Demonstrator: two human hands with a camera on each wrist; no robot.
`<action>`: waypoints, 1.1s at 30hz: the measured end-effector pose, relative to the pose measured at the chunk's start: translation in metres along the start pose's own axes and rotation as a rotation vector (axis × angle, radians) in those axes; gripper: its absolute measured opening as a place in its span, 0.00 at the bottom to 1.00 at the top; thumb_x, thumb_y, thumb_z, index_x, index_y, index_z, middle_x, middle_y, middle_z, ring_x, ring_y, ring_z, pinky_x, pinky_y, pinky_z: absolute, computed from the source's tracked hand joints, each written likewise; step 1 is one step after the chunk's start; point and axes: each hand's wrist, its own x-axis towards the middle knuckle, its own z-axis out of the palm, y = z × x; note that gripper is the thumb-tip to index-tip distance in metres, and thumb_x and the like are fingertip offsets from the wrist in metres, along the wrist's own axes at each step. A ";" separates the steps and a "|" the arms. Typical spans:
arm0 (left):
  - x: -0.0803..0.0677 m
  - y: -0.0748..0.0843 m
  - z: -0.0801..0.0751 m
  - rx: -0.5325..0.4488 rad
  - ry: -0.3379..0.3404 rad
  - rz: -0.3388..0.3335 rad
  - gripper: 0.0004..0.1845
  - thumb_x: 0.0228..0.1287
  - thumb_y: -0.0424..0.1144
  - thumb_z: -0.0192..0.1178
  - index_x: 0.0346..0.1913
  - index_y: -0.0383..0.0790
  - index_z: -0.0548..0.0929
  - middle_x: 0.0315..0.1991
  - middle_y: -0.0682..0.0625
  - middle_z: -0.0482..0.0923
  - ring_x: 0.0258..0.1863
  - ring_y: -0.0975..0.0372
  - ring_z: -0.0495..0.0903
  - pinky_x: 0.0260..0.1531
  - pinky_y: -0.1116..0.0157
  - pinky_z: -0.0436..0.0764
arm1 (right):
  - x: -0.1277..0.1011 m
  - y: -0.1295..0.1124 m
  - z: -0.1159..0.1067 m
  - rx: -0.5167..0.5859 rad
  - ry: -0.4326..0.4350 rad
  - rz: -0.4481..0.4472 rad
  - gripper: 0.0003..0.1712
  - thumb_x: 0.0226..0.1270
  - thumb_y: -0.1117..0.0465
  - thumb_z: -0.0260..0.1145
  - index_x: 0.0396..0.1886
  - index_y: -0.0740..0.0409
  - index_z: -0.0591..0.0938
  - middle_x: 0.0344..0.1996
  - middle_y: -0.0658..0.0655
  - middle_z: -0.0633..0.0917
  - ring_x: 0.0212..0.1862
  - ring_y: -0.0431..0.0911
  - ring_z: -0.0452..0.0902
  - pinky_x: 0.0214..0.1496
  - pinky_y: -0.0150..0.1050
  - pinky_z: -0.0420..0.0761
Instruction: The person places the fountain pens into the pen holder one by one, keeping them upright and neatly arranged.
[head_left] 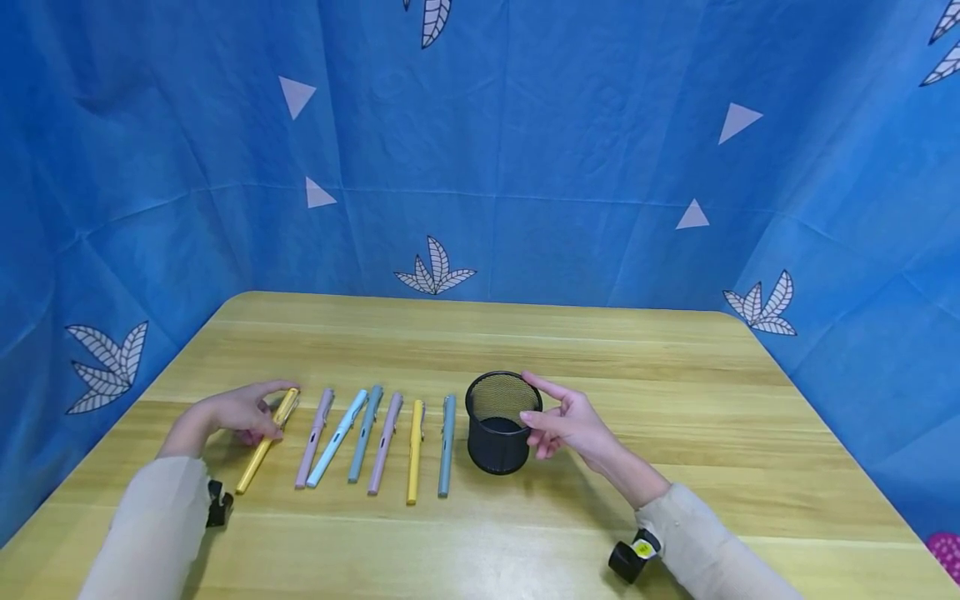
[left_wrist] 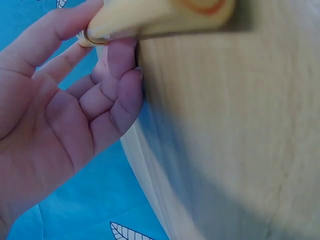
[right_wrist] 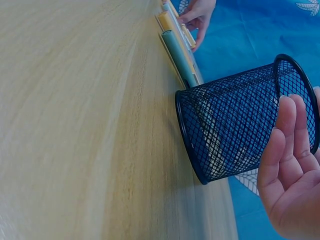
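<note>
At the left end of a row of pens, my left hand pinches a yellow pen between thumb and fingers. The left wrist view shows that yellow pen close up, its end over the wood. Near the table's middle stands a black mesh pen holder, upright, with no pens visible inside. My right hand holds its rim from the right, thumb and index finger on the edge. In the right wrist view the other fingers lie beside the mesh wall.
Between the hands lie a purple pen, a light blue pen, a blue-grey pen, another purple pen, a second yellow pen and another blue-grey pen. Blue printed cloth surrounds the wooden table.
</note>
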 end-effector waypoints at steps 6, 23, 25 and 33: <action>-0.003 0.002 0.000 0.004 -0.001 0.027 0.44 0.48 0.27 0.60 0.66 0.28 0.47 0.19 0.46 0.69 0.17 0.61 0.68 0.19 0.67 0.71 | 0.000 -0.001 0.000 0.007 -0.008 -0.002 0.40 0.59 0.64 0.63 0.68 0.58 0.54 0.14 0.53 0.81 0.14 0.42 0.76 0.16 0.32 0.75; -0.006 0.010 -0.003 0.010 0.016 0.095 0.45 0.47 0.26 0.59 0.65 0.23 0.43 0.19 0.48 0.67 0.16 0.60 0.69 0.17 0.68 0.70 | -0.001 0.000 0.000 0.013 -0.016 -0.006 0.41 0.58 0.65 0.63 0.68 0.58 0.54 0.14 0.53 0.81 0.14 0.42 0.76 0.16 0.31 0.75; -0.006 0.011 -0.003 0.011 0.009 0.105 0.45 0.48 0.26 0.58 0.65 0.23 0.42 0.18 0.48 0.67 0.16 0.61 0.68 0.17 0.68 0.69 | -0.001 0.000 0.001 0.014 -0.017 -0.004 0.41 0.58 0.65 0.63 0.68 0.59 0.54 0.14 0.53 0.81 0.14 0.42 0.76 0.16 0.31 0.75; -0.005 0.014 -0.003 0.002 -0.008 0.171 0.43 0.53 0.27 0.55 0.66 0.26 0.40 0.15 0.49 0.64 0.14 0.62 0.63 0.16 0.68 0.65 | 0.000 0.000 0.000 0.017 -0.011 0.004 0.41 0.58 0.65 0.63 0.68 0.57 0.54 0.14 0.53 0.81 0.14 0.42 0.76 0.16 0.31 0.75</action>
